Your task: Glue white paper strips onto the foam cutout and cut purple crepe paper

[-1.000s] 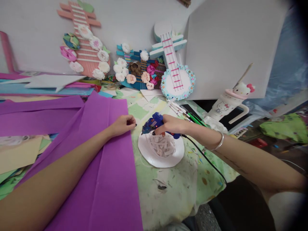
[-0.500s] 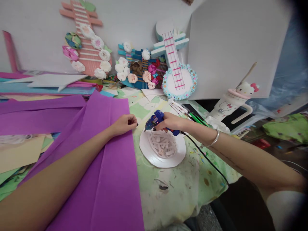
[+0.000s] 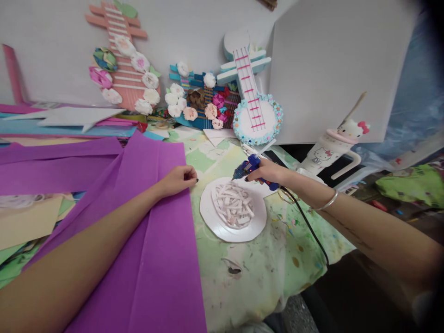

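Note:
My right hand [image 3: 268,172] is wrapped round a blue glue gun [image 3: 248,167], its nozzle at the back edge of a white disc [image 3: 231,235]. Pale strips [image 3: 234,203] lie crisscrossed in an oval on that disc. A black cord trails from the gun's handle toward the table's front edge. Resting on purple paper [image 3: 166,259], my left hand [image 3: 180,179] has its fingers curled together; whatever they may hold is hidden.
Decorated instrument shapes with paper flowers [image 3: 133,78] lean on the wall, beside a white and blue one [image 3: 256,111]. A handled cup [image 3: 328,150] stands at the right. Coloured sheets [image 3: 62,118] are stacked at the left.
My right hand has moved right and slightly up with the glue gun, uncovering more of the strips. My left hand has stayed nearly still.

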Tool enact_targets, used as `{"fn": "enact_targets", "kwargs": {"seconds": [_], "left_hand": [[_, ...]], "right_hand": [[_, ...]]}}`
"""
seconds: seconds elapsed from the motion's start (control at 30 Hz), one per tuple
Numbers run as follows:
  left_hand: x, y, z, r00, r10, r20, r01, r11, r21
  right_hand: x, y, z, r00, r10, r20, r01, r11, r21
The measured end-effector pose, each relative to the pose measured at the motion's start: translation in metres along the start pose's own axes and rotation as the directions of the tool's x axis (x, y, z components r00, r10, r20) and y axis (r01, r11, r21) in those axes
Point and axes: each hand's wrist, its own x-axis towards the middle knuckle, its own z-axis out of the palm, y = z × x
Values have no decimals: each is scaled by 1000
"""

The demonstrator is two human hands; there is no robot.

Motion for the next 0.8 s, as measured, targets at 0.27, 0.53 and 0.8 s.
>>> {"fn": "enact_targets", "kwargs": {"seconds": [0.27,0.53,0.8], "left_hand": [[0,-2,0,1000,-2,4,2,1000,-21],[3,-4,-5,993,-22,-114,5,989,-148],[-21,104,-61,966,255,-49,-256,967,-14]], "right_hand": [[1,-5,1,999,-7,40,8,1000,-9],[7,-38,22,998,-47,34,49,997,-56],[-5,-57,35,966,-182,182,158,977,143]]}}
